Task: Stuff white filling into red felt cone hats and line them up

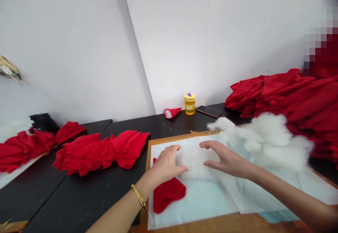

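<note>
A thin tuft of white fibre stuffing (pixel 194 164) lies on the pale sheet between my two hands. My left hand (pixel 167 163), with a gold bangle at the wrist, is at the tuft's left edge, thumb and fingers spread apart. Facing it from the right, my right hand (pixel 227 158) has its thumb and fingers apart too; whether it touches the fibre I cannot tell. A red fabric piece (pixel 169 195) lies partly under my left hand and wrist. Behind my right hand sits a large heap of white stuffing (pixel 274 141).
Red fabric pieces (pixel 102 150) are bunched at left, with a bigger red pile (pixel 277 95) at right. Along the wall stand a stuffed red cone (pixel 173 113), a yellow-lidded tub (pixel 189 104) and a phone (pixel 209 111). The white sheet (pixel 208 205) lies on brown board.
</note>
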{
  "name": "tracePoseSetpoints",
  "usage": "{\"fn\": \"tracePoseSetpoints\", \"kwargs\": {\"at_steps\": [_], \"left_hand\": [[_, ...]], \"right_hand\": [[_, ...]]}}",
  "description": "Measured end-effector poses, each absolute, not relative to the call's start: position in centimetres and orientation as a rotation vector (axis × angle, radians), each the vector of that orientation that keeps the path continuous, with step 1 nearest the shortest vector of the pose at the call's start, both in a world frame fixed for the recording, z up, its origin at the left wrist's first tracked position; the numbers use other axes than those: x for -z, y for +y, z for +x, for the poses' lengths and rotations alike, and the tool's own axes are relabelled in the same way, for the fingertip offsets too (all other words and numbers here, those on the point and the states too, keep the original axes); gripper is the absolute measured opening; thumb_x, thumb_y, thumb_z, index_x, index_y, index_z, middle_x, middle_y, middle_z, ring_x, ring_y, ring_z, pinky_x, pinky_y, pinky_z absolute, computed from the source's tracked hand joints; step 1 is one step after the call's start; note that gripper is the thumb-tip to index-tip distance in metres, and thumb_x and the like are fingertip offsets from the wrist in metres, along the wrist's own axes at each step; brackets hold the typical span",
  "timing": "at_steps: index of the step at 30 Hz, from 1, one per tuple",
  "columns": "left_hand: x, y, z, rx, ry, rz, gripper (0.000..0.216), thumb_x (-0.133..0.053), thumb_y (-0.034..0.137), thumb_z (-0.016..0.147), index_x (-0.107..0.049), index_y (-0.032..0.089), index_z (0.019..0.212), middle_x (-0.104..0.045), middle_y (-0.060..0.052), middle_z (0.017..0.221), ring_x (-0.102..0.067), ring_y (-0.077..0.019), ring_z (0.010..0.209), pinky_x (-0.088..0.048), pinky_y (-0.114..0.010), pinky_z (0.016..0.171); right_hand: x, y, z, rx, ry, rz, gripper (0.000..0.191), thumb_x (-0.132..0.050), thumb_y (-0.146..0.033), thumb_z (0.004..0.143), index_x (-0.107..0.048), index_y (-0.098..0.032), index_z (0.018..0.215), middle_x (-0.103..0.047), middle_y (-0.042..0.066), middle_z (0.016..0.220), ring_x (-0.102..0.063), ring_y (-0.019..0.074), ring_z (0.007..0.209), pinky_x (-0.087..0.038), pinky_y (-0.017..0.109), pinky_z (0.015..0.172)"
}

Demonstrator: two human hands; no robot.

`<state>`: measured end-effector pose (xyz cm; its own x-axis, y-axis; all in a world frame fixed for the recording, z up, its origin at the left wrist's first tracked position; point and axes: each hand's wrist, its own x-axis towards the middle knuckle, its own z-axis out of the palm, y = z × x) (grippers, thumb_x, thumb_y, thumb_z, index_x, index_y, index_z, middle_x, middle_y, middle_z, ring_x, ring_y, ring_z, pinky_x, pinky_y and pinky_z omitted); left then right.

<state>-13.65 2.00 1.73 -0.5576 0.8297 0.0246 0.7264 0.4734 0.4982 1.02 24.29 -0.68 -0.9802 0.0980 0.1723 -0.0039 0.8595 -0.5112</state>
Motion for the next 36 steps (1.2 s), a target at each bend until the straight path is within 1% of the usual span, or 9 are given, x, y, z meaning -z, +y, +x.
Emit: {"fn": "tracePoseSetpoints", "kwargs": {"at_steps": [5,7,10,12,14,19,25,31,36], "left_hand": [[-0.4,2.2,-13.1,-0.555,2.531,1.307,0.03,-0.066,0.022,0.073,-0.067,0.02,0.102,-0.07,-0.005,0.09,-0.062,-0.0273,0.097,-0.047,-0.037,0.085],[-0.1,2.9,-12.8,-0.536,2.548,1.328,0.009,-0.061,0.016,0.073,-0.066,0.021,0.078,-0.068,-0.003,0.079,-0.061,-0.0263,0.092,-0.045,-0.038,0.084],[-0.4,2.9,-12.7,-0.568,2.584,1.331,0.012,-0.058,0.015,0.077,-0.063,0.021,0.068,-0.069,-0.004,0.079,-0.061,-0.0265,0.094,-0.043,-0.04,0.087],[-1.1,2.3,-12.9,-0.611,2.596,1.308,0.012,-0.058,0.021,0.081,-0.066,0.021,0.072,-0.07,-0.005,0.084,-0.061,-0.0271,0.097,-0.043,-0.042,0.091],[-1.8,1.5,-13.2,-0.653,2.59,1.289,0.01,-0.062,0.027,0.082,-0.07,0.02,0.086,-0.071,-0.007,0.098,-0.06,-0.0289,0.105,-0.043,-0.044,0.095],[-2.6,2.0,-12.3,-0.779,2.48,1.365,0.082,-0.076,0.039,0.074,-0.041,0.018,0.145,-0.048,-0.013,0.149,-0.043,-0.028,0.137,-0.035,-0.04,0.113],[-1.7,7.2,-10.1,-0.63,2.294,1.687,0.102,-0.082,0.05,0.065,-0.033,0.021,0.149,-0.043,-0.016,0.152,-0.038,-0.0349,0.14,-0.03,-0.05,0.115],[0.4,11.1,-9.7,-0.366,2.334,1.776,0.02,-0.065,0.03,0.082,-0.066,0.02,0.099,-0.069,-0.009,0.106,-0.059,-0.0308,0.108,-0.044,-0.045,0.095],[0.5,9.7,-9.7,-0.265,2.355,1.832,0.013,-0.053,0.016,0.086,-0.066,0.02,0.087,-0.069,-0.009,0.101,-0.059,-0.029,0.106,-0.044,-0.043,0.092]], "right_hand": [[0.6,22.2,-0.7,-0.784,-2.921,-0.056,0.081,-0.074,-0.043,0.076,-0.042,-0.017,0.146,-0.055,0.017,0.142,-0.049,0.0349,0.131,-0.039,0.051,0.108],[1.0,21.5,-1.6,-0.757,-2.922,-0.035,0.056,-0.071,-0.032,0.077,-0.058,-0.018,0.13,-0.066,0.015,0.127,-0.055,0.035,0.122,-0.041,0.052,0.104],[1.4,21.4,-2.2,-0.729,-2.899,-0.005,0.018,-0.058,-0.018,0.082,-0.071,-0.02,0.095,-0.074,0.009,0.101,-0.063,0.0298,0.105,-0.042,0.049,0.1],[1.4,21.9,-1.9,-0.739,-2.877,-0.01,0.016,-0.055,-0.018,0.084,-0.07,-0.021,0.089,-0.074,0.007,0.096,-0.063,0.0282,0.101,-0.043,0.048,0.1],[1.1,22.5,-1.3,-0.767,-2.863,-0.037,0.022,-0.059,-0.027,0.086,-0.069,-0.021,0.105,-0.072,0.009,0.107,-0.062,0.0295,0.107,-0.044,0.048,0.101],[-0.4,24.0,1.2,-0.908,-2.885,-0.033,0.089,-0.071,-0.048,0.079,-0.029,-0.027,0.154,-0.043,0.011,0.155,-0.044,0.0316,0.137,-0.038,0.05,0.111],[0.6,25.5,3.4,-0.604,-3.09,-0.146,0.113,-0.081,-0.042,0.066,-0.02,-0.018,0.158,-0.03,0.018,0.161,-0.029,0.0381,0.146,-0.025,0.057,0.117],[3.0,25.4,2.1,-0.433,-3.027,-0.269,0.069,-0.073,-0.036,0.075,-0.053,-0.013,0.137,-0.064,0.018,0.128,-0.054,0.0378,0.122,-0.037,0.056,0.105],[2.5,25.7,2.2,-0.397,-3.029,-0.138,0.023,-0.066,-0.028,0.081,-0.07,-0.022,0.103,-0.073,0.008,0.1,-0.064,0.0302,0.099,-0.043,0.047,0.092]]}}
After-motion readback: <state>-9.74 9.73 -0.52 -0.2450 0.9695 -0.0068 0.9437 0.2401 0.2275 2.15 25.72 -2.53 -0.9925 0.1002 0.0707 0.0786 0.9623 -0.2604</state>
